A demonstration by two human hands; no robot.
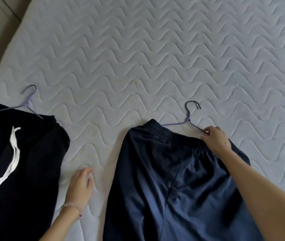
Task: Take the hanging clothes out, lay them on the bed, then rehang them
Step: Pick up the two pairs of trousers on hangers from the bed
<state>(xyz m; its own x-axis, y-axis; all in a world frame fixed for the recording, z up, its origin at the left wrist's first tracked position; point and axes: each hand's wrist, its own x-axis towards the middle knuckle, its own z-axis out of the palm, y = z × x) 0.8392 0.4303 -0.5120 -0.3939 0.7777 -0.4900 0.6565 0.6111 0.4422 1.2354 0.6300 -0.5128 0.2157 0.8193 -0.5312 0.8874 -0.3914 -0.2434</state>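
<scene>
Navy shorts [178,180] flat on bed [155,58]; right hand [215,139] fingers pinch hanger [189,119] (left hand [81,186] loose, empty). Next: lift, rehang.

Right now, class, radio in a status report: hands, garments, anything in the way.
Right hand gripping navy shorts' hanger. Left hand open, flat on mattress. Black garment laid out, hanger in. Nothing obstructing.
</scene>
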